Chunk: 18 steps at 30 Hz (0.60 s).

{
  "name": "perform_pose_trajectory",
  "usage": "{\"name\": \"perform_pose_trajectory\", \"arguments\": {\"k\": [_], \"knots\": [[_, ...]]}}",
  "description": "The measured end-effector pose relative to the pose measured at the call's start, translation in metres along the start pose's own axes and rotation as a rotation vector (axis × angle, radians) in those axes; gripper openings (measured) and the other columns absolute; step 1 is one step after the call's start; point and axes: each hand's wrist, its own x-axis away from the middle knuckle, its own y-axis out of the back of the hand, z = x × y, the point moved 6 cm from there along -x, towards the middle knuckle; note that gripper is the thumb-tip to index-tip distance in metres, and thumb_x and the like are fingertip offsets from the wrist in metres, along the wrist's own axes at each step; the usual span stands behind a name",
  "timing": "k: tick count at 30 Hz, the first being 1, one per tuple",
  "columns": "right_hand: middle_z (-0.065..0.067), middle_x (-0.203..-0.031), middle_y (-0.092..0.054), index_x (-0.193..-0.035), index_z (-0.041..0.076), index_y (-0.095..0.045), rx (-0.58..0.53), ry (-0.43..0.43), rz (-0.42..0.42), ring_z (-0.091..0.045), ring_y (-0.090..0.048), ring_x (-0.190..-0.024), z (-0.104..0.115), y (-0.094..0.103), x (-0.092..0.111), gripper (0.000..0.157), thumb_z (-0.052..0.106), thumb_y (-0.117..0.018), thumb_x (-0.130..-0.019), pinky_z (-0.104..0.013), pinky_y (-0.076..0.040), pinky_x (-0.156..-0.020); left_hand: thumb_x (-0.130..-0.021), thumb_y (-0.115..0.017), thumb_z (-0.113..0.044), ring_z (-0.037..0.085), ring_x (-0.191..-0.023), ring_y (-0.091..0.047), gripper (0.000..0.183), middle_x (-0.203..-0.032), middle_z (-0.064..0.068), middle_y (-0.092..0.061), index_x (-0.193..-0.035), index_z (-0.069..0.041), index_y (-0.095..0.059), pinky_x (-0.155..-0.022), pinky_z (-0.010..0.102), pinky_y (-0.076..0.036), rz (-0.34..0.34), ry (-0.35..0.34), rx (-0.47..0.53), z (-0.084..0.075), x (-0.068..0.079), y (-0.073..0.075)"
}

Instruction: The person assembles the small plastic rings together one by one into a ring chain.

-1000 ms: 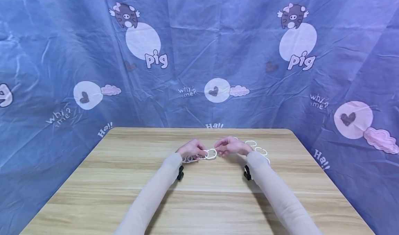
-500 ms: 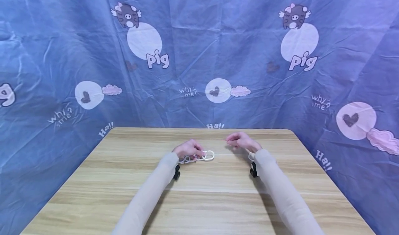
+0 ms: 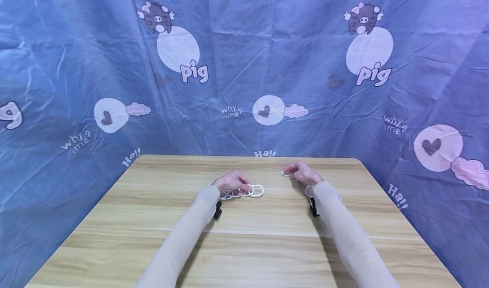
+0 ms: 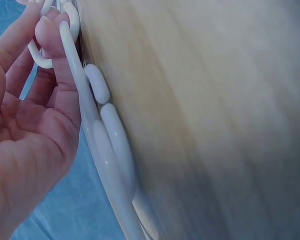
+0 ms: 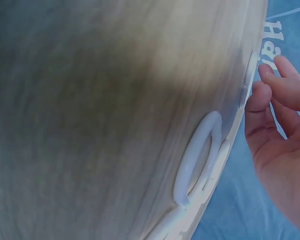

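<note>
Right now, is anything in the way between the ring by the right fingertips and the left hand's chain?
Nothing visible: only bare table lies between the ring and the chain. Another ring lies to the right, outside that path.
</note>
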Motion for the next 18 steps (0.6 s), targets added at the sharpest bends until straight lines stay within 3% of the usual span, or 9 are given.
{"name": "perform_pose_trajectory", "arguments": {"k": [5, 10, 18], "knots": [[-0.029, -0.117, -0.065, -0.119, -0.011, -0.062, 0.051, 0.014, 0.044, -0.030, -0.062, -0.096, 0.0018, -0.0025, 0.0022, 0.036, -0.016, -0.054, -0.084, -0.028, -0.054, -0.068, -0.087, -0.073, -0.010, 0.009, -0.058, -0.058, 0.015, -0.071, 0.002, -0.067, -0.098, -0.001, -0.073, -0.053, 0.018, -0.050, -0.004, 0.011, -0.002, -0.0003, 0.0006, -0.0002], [-0.029, -0.109, -0.068, -0.114, -0.013, -0.063, 0.025, 0.043, 0.071, -0.031, -0.065, -0.094, 0.0051, -0.0054, 0.0037, 0.032, -0.015, -0.060, -0.082, -0.025, -0.054, -0.068, -0.087, -0.073, -0.010, 0.009, -0.057, -0.057, 0.015, -0.070, 0.002, -0.066, -0.099, -0.001, -0.073, -0.052, 0.018, -0.049, 0.001, 0.012, 0.000, 0.0000, -0.0004, -0.0005], [-0.025, -0.099, -0.064, -0.116, -0.008, -0.065, 0.066, 0.011, 0.023, -0.025, -0.056, -0.083, 0.0060, -0.0036, 0.0019, 0.043, -0.017, -0.063, -0.074, -0.023, -0.046, -0.066, -0.088, -0.072, -0.009, 0.008, -0.057, -0.057, 0.014, -0.070, 0.002, -0.066, -0.098, 0.000, -0.073, -0.051, 0.017, -0.049, 0.001, 0.012, 0.006, 0.0006, -0.0001, -0.0005]]}}
